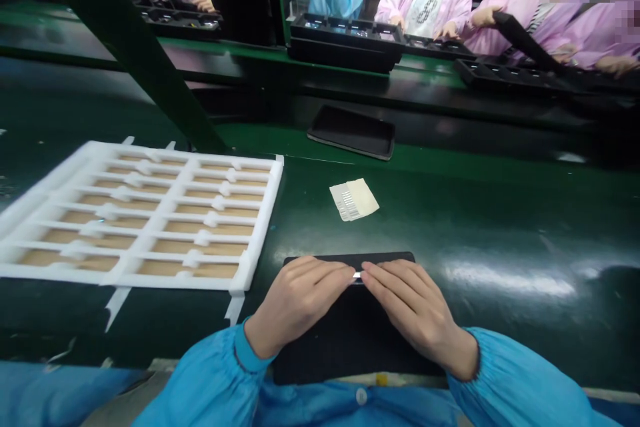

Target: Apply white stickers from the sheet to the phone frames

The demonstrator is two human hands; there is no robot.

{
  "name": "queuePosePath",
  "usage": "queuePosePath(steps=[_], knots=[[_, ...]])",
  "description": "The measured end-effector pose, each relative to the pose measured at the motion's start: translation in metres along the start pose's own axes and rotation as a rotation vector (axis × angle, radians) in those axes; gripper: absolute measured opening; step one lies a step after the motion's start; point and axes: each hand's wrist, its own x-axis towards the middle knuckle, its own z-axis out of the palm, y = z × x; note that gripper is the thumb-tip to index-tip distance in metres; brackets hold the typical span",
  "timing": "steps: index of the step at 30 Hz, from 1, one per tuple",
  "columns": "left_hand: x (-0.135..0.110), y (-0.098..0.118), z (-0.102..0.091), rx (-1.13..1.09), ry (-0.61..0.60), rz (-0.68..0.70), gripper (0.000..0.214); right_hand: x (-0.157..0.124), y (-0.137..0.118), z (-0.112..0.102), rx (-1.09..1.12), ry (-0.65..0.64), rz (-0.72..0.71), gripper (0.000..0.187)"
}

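A black mat [350,340] lies on the green bench right in front of me. Over its far part, my left hand [305,297] and my right hand [413,303] come together, fingers closed and fingertips almost meeting. Between the fingertips shows a small white piece [357,275], pinched from both sides. Most of it is covered by the fingers, so its kind cannot be made out. Beyond the mat lies a cream-coloured backing sheet [367,199] with narrow strip labels on its left part.
To the left lies a white foam tray [263,227] with many slots, tape strips at its edges. A shallow black tray [353,132] sits farther back. A dark green post [125,47] slants across the left. Black bins [345,47] and co-workers in pink and blue line the far side.
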Motion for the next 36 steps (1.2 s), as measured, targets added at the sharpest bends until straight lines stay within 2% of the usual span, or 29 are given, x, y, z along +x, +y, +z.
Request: queuePosePath(steps=[4, 6, 8, 11, 13, 16, 19, 22, 25, 28, 32, 36], knots=[[-0.003, 0.005, 0.001, 0.036, -0.051, -0.040, 0.016, 0.005, -0.003, -0.002, 0.272, 0.108, 0.254, 0.028], [-0.003, 0.013, -0.002, 0.083, -0.134, -0.082, 0.021, 0.006, 0.000, -0.009, 0.376, 0.199, 0.400, 0.028], [-0.002, 0.020, -0.008, 0.100, -0.227, -0.108, 0.025, 0.006, 0.009, -0.013, 0.388, 0.334, 0.512, 0.026], [0.004, 0.025, -0.031, 0.022, -0.301, -0.157, 0.025, 0.000, 0.032, -0.009, 0.378, 0.523, 0.676, 0.016], [0.009, 0.018, -0.054, -0.028, -0.309, -0.245, 0.023, -0.006, 0.049, 0.001, 0.403, 0.548, 0.785, 0.014], [0.012, -0.012, -0.095, -0.016, -0.266, -0.438, 0.018, -0.015, 0.066, 0.018, 0.447, 0.474, 0.871, 0.020], [0.011, -0.065, -0.129, 0.035, -0.192, -0.593, 0.020, -0.019, 0.070, 0.028, 0.450, 0.421, 0.879, 0.025], [0.010, -0.126, -0.147, 0.180, -0.113, -0.698, 0.030, -0.018, 0.069, 0.031, 0.454, 0.381, 0.861, 0.028], [0.012, -0.171, -0.153, 0.323, -0.100, -0.765, 0.037, -0.018, 0.068, 0.034, 0.484, 0.353, 0.842, 0.030], [0.017, -0.192, -0.150, 0.375, -0.108, -0.762, 0.041, -0.019, 0.069, 0.037, 0.502, 0.331, 0.845, 0.032], [0.025, -0.203, -0.144, 0.422, -0.139, -0.745, 0.042, -0.021, 0.069, 0.040, 0.519, 0.302, 0.835, 0.034], [0.031, -0.214, -0.147, 0.456, -0.173, -0.749, 0.041, -0.021, 0.067, 0.040, 0.526, 0.289, 0.826, 0.036]])
